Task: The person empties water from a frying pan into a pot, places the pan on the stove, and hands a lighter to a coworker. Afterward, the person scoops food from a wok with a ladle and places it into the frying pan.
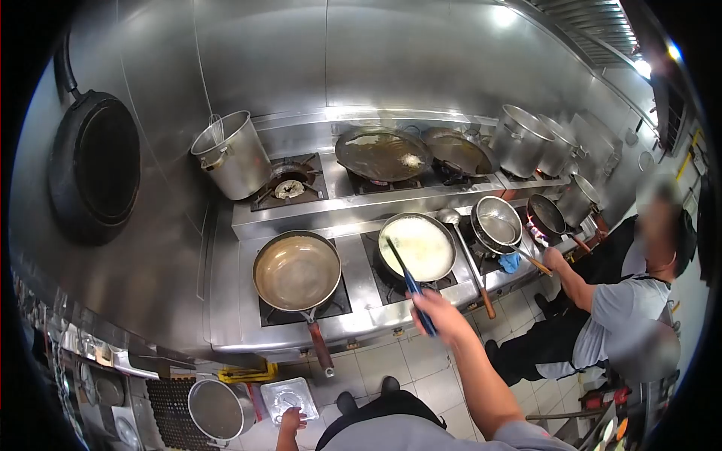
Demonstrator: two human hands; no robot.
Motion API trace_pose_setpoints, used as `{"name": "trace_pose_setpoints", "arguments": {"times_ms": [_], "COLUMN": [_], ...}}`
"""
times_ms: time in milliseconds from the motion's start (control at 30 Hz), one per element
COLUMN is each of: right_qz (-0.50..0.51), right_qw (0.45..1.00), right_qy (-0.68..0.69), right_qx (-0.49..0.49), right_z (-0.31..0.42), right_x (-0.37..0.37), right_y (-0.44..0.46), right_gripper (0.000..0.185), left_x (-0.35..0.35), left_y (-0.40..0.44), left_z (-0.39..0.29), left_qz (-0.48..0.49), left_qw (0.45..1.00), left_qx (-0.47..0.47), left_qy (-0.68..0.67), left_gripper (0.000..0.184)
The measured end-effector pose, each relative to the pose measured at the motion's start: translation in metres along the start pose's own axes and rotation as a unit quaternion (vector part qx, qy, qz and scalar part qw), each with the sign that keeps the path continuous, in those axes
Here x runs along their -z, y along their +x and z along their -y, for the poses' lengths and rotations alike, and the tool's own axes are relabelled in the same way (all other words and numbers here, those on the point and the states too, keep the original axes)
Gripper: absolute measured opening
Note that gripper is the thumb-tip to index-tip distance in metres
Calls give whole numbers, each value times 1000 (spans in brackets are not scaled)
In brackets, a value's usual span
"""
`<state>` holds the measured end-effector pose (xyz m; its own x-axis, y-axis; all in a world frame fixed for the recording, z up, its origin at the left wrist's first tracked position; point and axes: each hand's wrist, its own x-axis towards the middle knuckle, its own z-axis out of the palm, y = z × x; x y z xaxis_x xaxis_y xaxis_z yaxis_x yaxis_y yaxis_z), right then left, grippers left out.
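My right hand [438, 314] is closed around a long, slim dark utensil with a blue handle [412, 282]; its exact kind is unclear. The utensil's far end reaches over a frying pan [456, 259] on the front burner. Pale, foamy, bubbling food or liquid [417, 244] fills that pan. To its left, a second frying pan [297, 270] with a wooden handle sits on a burner, holding no visible food. My left hand [295, 419] hangs low with fingers apart, holding nothing, close to a square metal tray [289, 398].
A ladle [470, 259] lies right of the foaming pan, beside a pot [496, 224] and a blue cloth [509, 262]. Two wide pans [383, 154] [459, 150] and a stockpot [233, 158] stand behind. A co-worker [602, 308] works at the right, near a flame [536, 233].
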<state>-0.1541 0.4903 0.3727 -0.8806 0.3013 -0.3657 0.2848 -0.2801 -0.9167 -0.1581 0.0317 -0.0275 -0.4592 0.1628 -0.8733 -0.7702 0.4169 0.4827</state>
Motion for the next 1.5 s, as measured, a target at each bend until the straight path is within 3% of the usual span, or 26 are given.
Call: {"name": "trace_pose_setpoints", "arguments": {"times_ms": [67, 200, 233, 333, 400, 467, 567, 633, 767, 867, 1100, 1267, 1500], "right_qz": [38, -41, -44, -15, 34, 23, -43, -74, -155, -146, -151, -180, -146], "right_qw": [998, 998, 998, 1000, 998, 994, 986, 984, 976, 971, 956, 947, 966], "right_qy": [32, -5, 8, -1, -47, -51, -79, -73, -40, 43, 74, 68, 62], "right_qx": [23, -39, -39, -16, -6, -99, -140, -142, -145, -184, -240, -259, -203], "right_z": [3, 15, 23, 35, -13, -71, -151, -158, -169, -179, -169, -172, -178], "right_x": [15, 34, 34, -14, -41, -51, -7, 17, 46, 61, 68, 74, 58], "right_y": [80, 213, 223, 173, 130, 89, 72, 76, 102, 138, 179, 181, 145], "right_gripper": [28, 31, 31, 30, 28, 29, 28, 28, 27, 29, 34, 35, 29], "left_x": [-8, -7, -9, -12, -16, -18, -28, -33, -32, -23, -4, 1, -3], "left_y": [1, 13, 0, -45, -55, -62, -63, -62, -53, -40, -63, -70, -74], "left_z": [-12, -7, -6, -8, 12, 38, 68, 82, 89, 85, 66, 94, 118], "left_qz": [11, 42, 7, -83, -119, -124, -134, -119, -100, -98, -140, -144, -127], "left_qw": [1000, 998, 997, 983, 981, 978, 971, 970, 979, 976, 969, 968, 971], "left_qx": [-23, -37, -50, -74, -59, -35, 30, 69, 44, 10, -33, 3, 59], "left_qy": [2, -32, -61, -145, -139, -162, -197, -199, -171, -194, -202, -204, -194], "left_gripper": [40, 44, 41, 42, 42, 39, 35, 33, 34, 35, 32, 30, 31]}}
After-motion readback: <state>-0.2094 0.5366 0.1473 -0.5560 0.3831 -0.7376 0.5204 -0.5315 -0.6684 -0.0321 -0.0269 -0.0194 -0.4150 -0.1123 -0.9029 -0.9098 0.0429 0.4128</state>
